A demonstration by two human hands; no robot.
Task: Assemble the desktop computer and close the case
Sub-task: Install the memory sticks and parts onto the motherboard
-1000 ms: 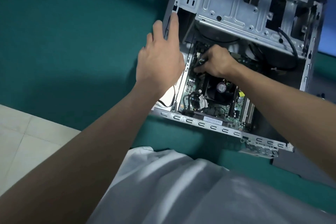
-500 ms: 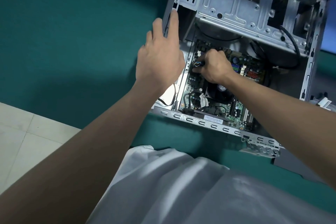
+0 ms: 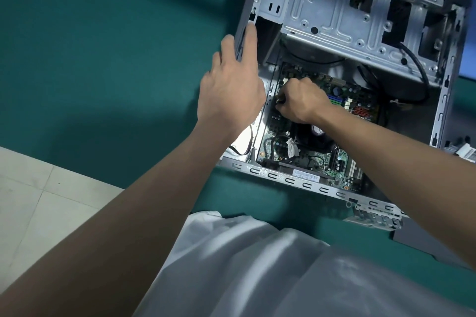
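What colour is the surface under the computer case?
The surface is teal green, seen best in the head view.

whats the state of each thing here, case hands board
computer case, open, side off, lying on the green mat
left hand, fingers straight, resting on the case's left edge
right hand, fingers curled, pinching a small dark part over the motherboard
motherboard, seated inside the case
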